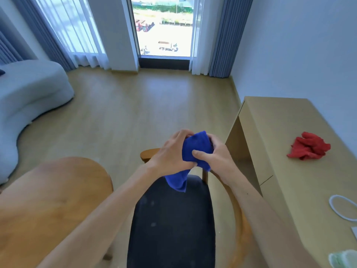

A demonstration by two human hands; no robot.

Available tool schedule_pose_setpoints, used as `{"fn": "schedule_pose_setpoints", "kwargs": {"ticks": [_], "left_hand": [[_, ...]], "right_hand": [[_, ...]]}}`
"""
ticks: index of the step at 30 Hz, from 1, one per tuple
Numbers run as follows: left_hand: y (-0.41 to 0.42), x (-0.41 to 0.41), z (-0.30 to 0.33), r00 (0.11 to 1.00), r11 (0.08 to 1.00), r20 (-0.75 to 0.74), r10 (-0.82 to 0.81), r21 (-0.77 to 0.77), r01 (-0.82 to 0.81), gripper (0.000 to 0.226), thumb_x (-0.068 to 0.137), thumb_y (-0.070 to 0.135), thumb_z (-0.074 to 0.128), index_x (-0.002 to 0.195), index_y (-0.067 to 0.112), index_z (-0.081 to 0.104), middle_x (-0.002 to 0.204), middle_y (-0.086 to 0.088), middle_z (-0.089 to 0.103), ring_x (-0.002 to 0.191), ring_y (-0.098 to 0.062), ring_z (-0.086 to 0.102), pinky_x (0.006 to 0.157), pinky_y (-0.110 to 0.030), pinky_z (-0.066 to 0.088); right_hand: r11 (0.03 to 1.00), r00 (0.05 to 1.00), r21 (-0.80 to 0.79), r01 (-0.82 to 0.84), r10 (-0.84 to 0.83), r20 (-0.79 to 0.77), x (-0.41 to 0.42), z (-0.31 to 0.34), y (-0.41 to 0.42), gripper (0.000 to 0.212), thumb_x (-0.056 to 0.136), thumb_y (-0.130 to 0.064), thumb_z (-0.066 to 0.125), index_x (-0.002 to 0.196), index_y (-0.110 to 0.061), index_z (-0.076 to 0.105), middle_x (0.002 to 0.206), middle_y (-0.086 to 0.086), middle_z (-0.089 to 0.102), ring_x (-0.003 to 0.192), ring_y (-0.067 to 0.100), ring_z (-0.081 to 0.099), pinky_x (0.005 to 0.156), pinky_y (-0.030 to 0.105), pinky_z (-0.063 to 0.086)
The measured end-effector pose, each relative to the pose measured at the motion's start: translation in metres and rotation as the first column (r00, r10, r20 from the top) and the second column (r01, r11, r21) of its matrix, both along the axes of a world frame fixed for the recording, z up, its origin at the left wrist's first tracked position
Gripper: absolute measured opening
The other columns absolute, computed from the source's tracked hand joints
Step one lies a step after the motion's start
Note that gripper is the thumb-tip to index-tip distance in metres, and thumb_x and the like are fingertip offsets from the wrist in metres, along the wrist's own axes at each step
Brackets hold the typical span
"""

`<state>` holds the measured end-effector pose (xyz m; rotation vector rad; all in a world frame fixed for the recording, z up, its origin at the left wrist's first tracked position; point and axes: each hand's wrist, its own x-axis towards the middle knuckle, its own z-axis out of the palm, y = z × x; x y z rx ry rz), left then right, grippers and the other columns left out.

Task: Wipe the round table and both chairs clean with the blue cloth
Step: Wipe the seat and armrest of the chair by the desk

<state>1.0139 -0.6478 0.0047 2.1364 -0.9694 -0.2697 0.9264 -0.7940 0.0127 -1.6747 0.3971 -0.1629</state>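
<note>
Both my hands hold the blue cloth (pixel 195 149) bunched up in the air over a chair. My left hand (pixel 171 153) grips its left side and my right hand (pixel 214 155) pinches its right side with thumb across the front. A loose end of the cloth hangs down between my wrists. Below stands a wooden chair (pixel 172 225) with a dark padded seat and a curved wooden backrest; pale specks show on the seat. The round wooden table (pixel 56 190) lies at the lower left, partly hidden by my left forearm. Only this one chair is in view.
A light wooden desk (pixel 286 144) stands along the right wall with a crumpled red cloth (pixel 309 147), a white ring-shaped object (pixel 342 207) and a pale green item (pixel 345 260) on it. A grey sofa (pixel 31 97) curves along the left. Wooden floor stretches to the curtained windows.
</note>
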Motion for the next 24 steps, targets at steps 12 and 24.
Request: {"fn": "schedule_pose_setpoints", "kwargs": {"ticks": [12,24], "left_hand": [[0.119,-0.016,0.059,0.982,0.996,-0.189,0.026,0.090,-0.009,0.038,0.080,0.043,0.066,0.113,0.026,0.053,0.107,0.011,0.056,0.092,-0.004,0.053,0.077,-0.016,0.042],[0.120,-0.007,0.107,0.988,0.959,0.099,-0.118,0.268,0.087,0.012,0.098,0.018,0.043,0.099,0.030,0.042,0.078,0.013,0.054,0.070,-0.005,0.053,0.057,-0.016,0.035]], "right_hand": [[0.987,0.985,0.123,-0.105,0.087,0.146,-0.017,0.042,0.079,0.023,0.085,-0.002,0.066,0.096,-0.020,0.058,0.093,0.000,0.067,0.089,0.019,0.066,0.078,0.037,0.057],[0.859,0.979,-0.512,-0.034,0.130,0.154,-0.033,0.065,0.065,0.013,0.089,-0.008,0.064,0.098,-0.013,0.056,0.091,-0.002,0.065,0.088,0.017,0.062,0.081,0.034,0.055]]}}
